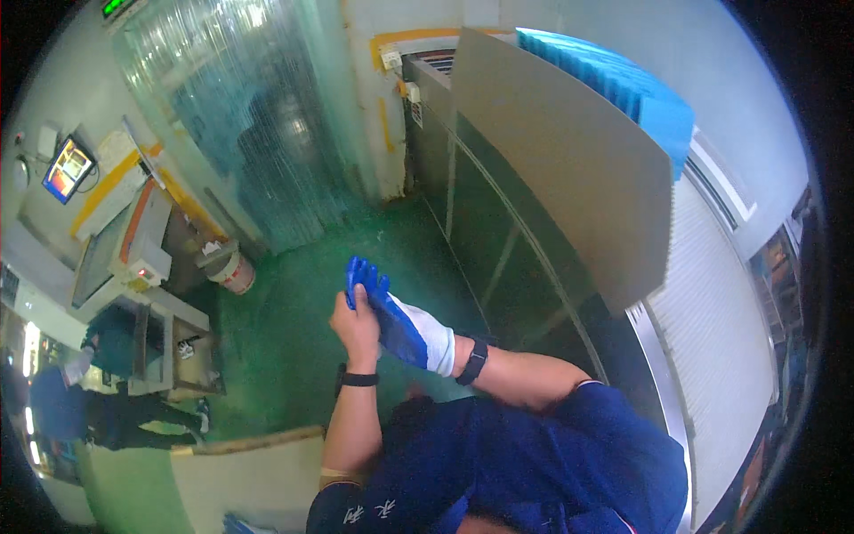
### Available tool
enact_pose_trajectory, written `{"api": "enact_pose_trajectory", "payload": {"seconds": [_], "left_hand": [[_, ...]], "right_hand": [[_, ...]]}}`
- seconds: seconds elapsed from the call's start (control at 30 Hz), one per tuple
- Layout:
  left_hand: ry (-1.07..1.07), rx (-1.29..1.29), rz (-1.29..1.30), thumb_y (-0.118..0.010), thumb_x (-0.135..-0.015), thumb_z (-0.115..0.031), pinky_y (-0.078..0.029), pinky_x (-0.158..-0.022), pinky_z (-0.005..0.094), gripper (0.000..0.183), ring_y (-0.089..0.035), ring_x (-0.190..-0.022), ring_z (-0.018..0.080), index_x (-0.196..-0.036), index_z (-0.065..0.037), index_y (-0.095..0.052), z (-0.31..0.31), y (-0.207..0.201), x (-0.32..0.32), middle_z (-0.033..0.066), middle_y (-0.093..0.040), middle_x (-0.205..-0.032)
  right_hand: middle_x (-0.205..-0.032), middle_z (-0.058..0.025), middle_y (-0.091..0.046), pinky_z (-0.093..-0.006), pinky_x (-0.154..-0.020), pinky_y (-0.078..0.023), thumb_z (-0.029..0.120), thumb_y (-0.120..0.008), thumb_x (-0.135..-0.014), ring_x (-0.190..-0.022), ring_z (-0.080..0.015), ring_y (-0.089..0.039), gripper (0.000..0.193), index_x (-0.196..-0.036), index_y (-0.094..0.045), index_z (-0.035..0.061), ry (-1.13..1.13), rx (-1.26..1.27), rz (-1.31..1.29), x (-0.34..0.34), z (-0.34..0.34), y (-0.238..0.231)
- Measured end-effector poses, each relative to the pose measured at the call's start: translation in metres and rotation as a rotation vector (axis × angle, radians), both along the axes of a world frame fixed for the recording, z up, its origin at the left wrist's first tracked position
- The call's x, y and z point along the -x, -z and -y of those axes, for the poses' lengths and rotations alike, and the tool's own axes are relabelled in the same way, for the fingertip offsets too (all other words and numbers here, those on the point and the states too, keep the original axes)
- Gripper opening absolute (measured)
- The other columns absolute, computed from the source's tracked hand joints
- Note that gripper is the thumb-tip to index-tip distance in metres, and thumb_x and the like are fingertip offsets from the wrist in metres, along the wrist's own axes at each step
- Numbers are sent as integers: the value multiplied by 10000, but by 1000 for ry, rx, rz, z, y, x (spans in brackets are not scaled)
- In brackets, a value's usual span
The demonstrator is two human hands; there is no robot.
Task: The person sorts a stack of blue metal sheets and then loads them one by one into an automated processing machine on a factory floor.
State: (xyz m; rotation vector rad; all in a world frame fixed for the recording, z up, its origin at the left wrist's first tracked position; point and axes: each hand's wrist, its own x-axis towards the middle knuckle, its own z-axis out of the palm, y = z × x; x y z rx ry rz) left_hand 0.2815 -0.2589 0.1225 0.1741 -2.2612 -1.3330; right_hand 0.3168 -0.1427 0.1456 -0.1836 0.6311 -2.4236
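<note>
My bare left hand (356, 325) pinches the fingertips of the blue-and-white glove (400, 327) half-on my right hand (418, 343); soft, limp, probably grippy coating, so best tugged at cuff.

hands (378, 320) together at centre, bucket (236, 271) on floor (294, 338) to their left, panel (569, 169) to their right

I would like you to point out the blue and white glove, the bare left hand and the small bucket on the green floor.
Blue and white glove (402, 327): head view, blue palm.
Left hand (356, 325): head view, back of hand.
Bucket (235, 272): head view, its side wall.
</note>
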Motion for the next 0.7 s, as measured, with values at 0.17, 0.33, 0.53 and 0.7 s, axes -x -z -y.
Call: {"api": "enact_pose_trajectory", "payload": {"seconds": [0.17, 0.33, 0.53, 0.7], "left_hand": [[-110, 49, -59, -588, -958, -332, -469, -629, 469, 364, -625, -695, 410, -876, 22, -613, 58, -20, 153, 223, -650, -756], [-383, 35, -2, -605, -948, -284, -500, -763, 470, 363, -658, -860, 401, -1070, 54, -654, 155, 0, 302, 245, -692, -970], [25, -303, 2, -551, -1005, -328, -513, -872, 379, 511, -631, -1008, 247, -1350, 47, -512, 163, -51, 476, 159, -631, -1223], [341, -635, 51, -499, -1019, -319, -499, -888, 347, 515, -603, -1029, 223, -1362, 63, -447, 123, -43, 588, 149, -604, -1211]], "right_hand": [[-1499, -45, -400, -247, -1114, -326, 210, -443, -1050, -1305, -118, -432, 539, -1521, -264, 17, -59, -36, -121, 127, 9, -1], [-1416, -112, -513, -302, -1088, -382, 203, -542, -998, -1286, -161, -472, 457, -1412, -474, 22, -438, -1091, -571, 257, -14, -29], [-1424, -152, -490, -367, -1085, -393, 338, -700, -890, -1311, -250, -472, 754, -1459, -350, -9, 23, -847, -677, 469, -17, -4], [-1370, -130, -499, -374, -1063, -400, 403, -762, -825, -1244, -225, -485, 871, -1454, -315, -2, 113, -616, -688, 622, 101, 17]]}}
